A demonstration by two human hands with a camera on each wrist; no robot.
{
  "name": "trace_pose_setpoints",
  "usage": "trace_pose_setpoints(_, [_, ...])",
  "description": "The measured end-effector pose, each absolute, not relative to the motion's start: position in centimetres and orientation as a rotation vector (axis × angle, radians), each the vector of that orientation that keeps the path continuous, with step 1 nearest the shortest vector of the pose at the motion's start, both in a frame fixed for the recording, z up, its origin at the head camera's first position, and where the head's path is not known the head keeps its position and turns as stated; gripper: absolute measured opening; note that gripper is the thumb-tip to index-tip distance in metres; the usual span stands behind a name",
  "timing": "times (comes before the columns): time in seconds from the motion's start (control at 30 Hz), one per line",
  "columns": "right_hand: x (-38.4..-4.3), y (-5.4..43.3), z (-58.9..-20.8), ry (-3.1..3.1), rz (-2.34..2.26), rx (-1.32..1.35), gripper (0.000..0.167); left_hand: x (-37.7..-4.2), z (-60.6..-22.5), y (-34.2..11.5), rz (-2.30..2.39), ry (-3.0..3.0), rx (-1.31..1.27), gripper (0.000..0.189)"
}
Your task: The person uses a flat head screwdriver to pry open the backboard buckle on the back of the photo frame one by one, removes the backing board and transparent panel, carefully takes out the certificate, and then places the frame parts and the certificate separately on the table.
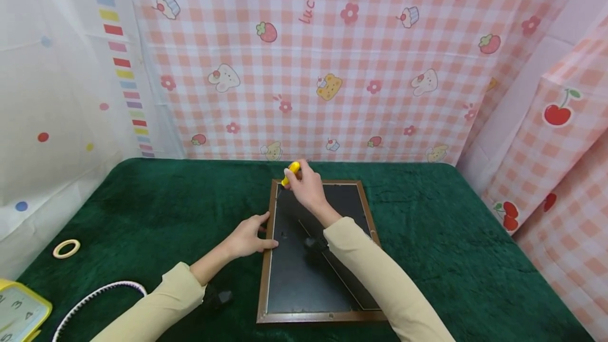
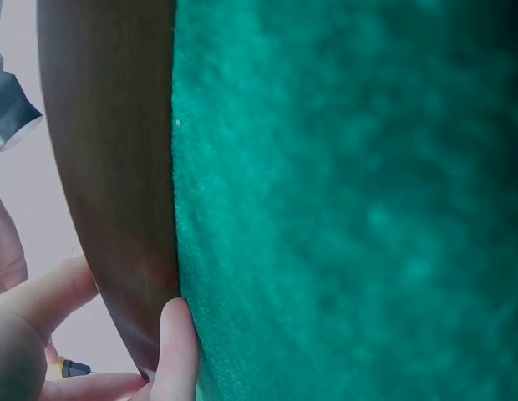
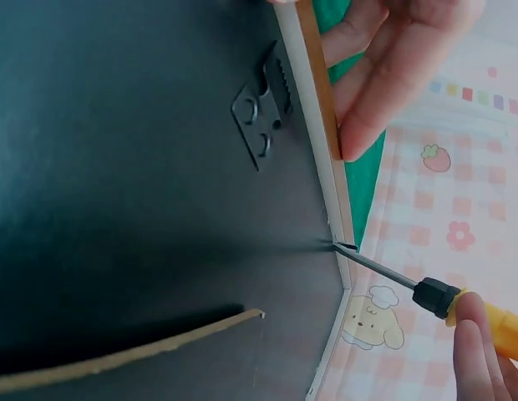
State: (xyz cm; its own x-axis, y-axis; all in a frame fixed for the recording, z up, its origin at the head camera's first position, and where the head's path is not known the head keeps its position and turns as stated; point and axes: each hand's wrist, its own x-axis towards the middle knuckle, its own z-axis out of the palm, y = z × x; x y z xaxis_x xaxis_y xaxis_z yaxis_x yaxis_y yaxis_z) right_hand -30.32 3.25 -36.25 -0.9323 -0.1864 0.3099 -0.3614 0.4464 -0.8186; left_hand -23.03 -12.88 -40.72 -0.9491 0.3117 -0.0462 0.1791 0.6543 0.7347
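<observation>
We find the right hand (image 1: pixel 307 188) grasping a screwdriver (image 3: pixel 434 296) by its yellow handle, the tip against the inner edge of a brown frame (image 1: pixel 295 317) near its far left corner. We note the left hand (image 1: pixel 248 237) gripping the frame's left side, thumb over the black backing board (image 1: pixel 292 278), fingers at the outer face. We record the frame lying back upward on the green cloth (image 1: pixel 437 241), a metal hanger (image 3: pixel 252 117) fixed to the board
</observation>
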Motion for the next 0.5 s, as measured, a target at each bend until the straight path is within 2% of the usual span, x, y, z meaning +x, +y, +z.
trace_pose_setpoints(0.5, [-30.14,2.96,-36.68,-2.455,1.238,0.549,0.024,-22.99,-40.81,-12.87,1.186,2.696,0.407,0.077])
